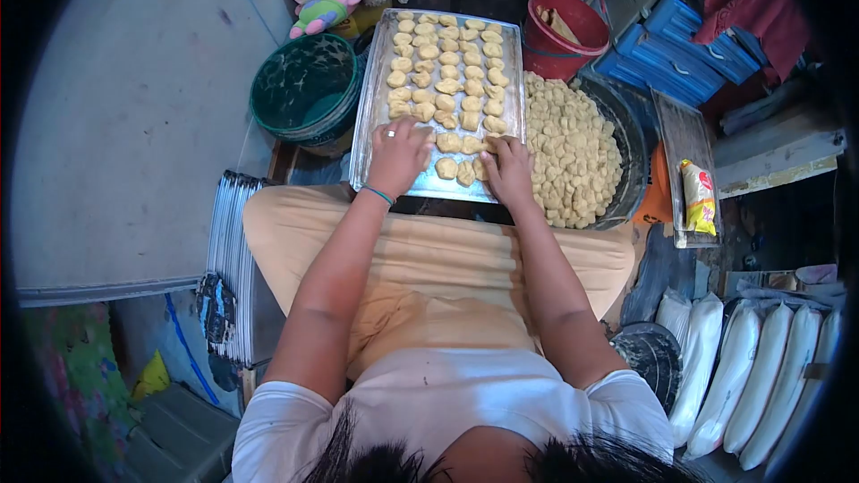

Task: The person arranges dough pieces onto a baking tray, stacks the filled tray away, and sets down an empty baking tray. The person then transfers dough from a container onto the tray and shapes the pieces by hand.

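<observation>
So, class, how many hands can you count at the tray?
2: the left hand over the near left part of the tray, and the right hand at its near right edge. No other hand shows, though some dough pieces may be hidden beneath.

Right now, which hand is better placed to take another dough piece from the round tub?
Probably the right hand: it's at the right side of the metal tray, next to the tub of dough pieces. The left hand is across the tray, farther away.

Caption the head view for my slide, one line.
Left hand and right hand at the near end of a metal tray of dough pieces, beside a tub heaped with more.
</observation>
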